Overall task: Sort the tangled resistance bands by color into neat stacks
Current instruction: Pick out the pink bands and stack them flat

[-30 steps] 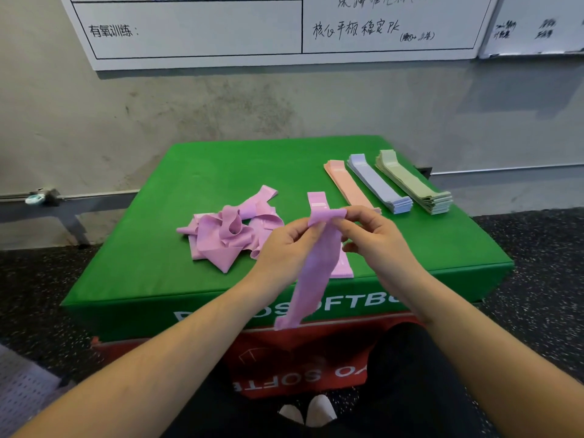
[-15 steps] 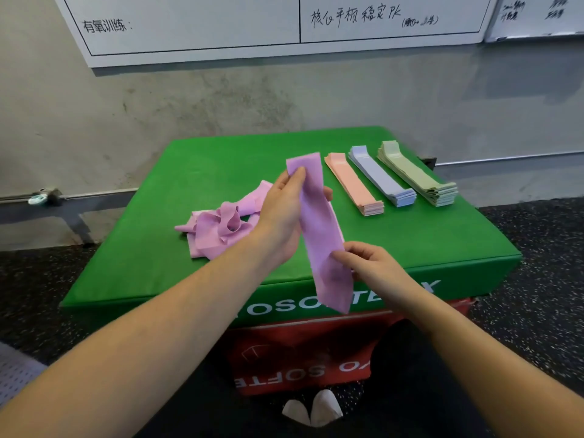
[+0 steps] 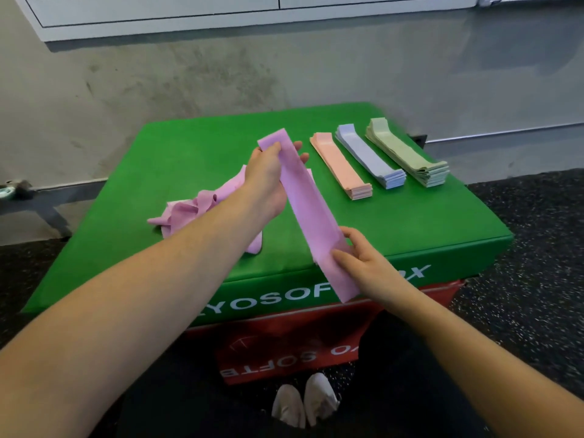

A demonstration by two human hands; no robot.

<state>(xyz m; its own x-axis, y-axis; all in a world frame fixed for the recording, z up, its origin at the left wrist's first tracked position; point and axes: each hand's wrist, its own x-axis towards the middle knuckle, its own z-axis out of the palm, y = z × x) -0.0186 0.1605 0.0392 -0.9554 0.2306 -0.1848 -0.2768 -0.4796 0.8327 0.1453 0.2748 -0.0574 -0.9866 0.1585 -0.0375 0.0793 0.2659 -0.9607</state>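
Your left hand (image 3: 268, 172) has its grip pinched on the far end of a purple band (image 3: 311, 210); your right hand (image 3: 363, 263) pinches its near end, stretching it flat above the green counter (image 3: 410, 222); at 10 o'clock your forearm hides part of the purple tangle (image 3: 192, 210); at 2 o'clock sit pink stack (image 3: 341, 165), blue stack (image 3: 369, 156), green stack (image 3: 407, 153).

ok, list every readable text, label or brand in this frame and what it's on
"YOSOF" then a gap and "X": white print on the front of the green box; the held pink band and the right hand cover the middle letters.
"SOFTB", upside down: white print on the red box below; the rest is cut off.
Whiteboard at top: writing cropped, unreadable.
Band stacks: no visible print.
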